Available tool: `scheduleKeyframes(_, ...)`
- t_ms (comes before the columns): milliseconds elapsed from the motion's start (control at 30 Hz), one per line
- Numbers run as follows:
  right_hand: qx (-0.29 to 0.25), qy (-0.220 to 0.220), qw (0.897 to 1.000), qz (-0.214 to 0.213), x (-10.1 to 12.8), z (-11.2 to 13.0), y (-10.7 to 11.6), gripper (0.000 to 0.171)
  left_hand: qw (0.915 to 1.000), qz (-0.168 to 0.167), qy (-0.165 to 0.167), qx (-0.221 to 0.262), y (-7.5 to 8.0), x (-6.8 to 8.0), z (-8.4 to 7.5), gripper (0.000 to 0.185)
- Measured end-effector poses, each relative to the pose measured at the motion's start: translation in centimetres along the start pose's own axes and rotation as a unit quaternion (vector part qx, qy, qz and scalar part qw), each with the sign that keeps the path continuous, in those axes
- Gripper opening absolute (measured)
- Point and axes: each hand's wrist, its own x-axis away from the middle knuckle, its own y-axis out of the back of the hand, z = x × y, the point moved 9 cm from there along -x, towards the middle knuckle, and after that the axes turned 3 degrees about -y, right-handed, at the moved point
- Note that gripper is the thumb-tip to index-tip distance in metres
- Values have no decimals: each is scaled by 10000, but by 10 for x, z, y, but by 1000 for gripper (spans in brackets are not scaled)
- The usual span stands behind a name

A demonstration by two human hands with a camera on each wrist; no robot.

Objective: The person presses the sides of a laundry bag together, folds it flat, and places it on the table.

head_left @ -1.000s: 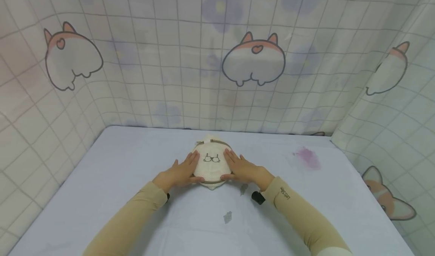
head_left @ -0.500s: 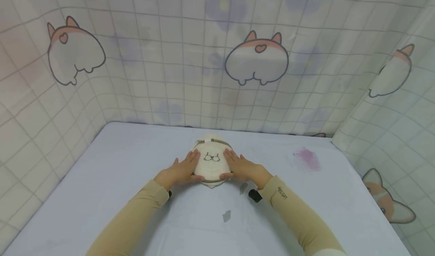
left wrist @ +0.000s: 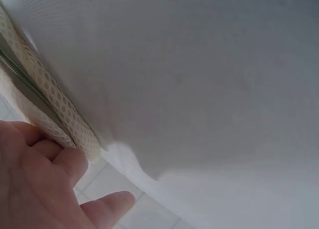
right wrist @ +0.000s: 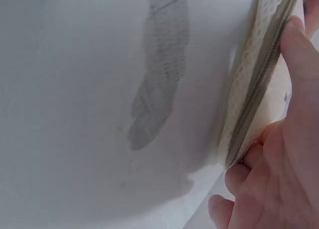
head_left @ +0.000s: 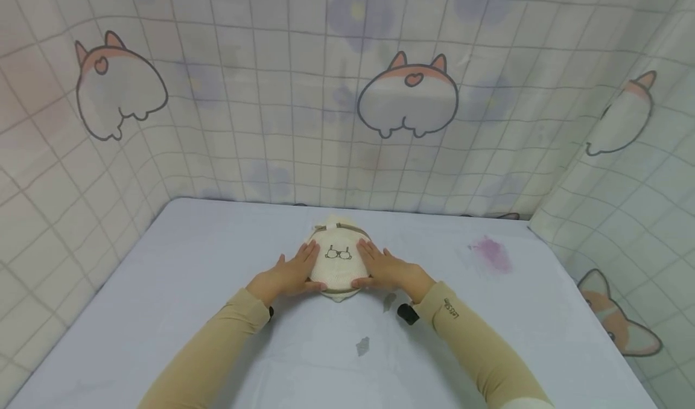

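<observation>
A rounded cream zip pouch [head_left: 339, 271] with a glasses drawing on top lies towards the back of the white table. Mesh shows along its side in both wrist views, with an olive zip [left wrist: 31, 87] running round the edge. My left hand [head_left: 288, 275] rests on the pouch's left side, fingers extended over the top and thumb at the front edge. Mirroring it, my right hand [head_left: 391, 272] lies on the right side, its thumb [right wrist: 298, 47] up against the zip in the right wrist view. Part of the pouch's sides is hidden under the fingers.
The white table [head_left: 304, 361] ends just behind the pouch at a grid-patterned curtain [head_left: 244, 95] with cartoon dogs. Grey patches [head_left: 362, 346] mark the cloth in front, and a pink stain [head_left: 493, 253] lies to the right. A black wrist device [head_left: 408, 313] sits under the right wrist.
The head view shifts very slightly. Both hands keep their place on the pouch, and the pouch stays where it was.
</observation>
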Motion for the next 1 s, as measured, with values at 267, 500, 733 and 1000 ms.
scheduleKeyframes(267,-144,167,9994,-253,0,-2,4,97,9998,32,81,168,-1,-1,6,99)
scheduleKeyframes(500,34,169,9987,-479,0,-1,9,102,9999,-71,38,119,4,-1,7,97)
scheduleKeyframes(733,96,481,9969,-615,-8,7,22,104,9992,-308,-208,-124,20,-4,3,95)
scheduleKeyframes(1000,557,427,9966,-430,-20,5,25,120,9984,-148,-234,-500,17,-22,2,115)
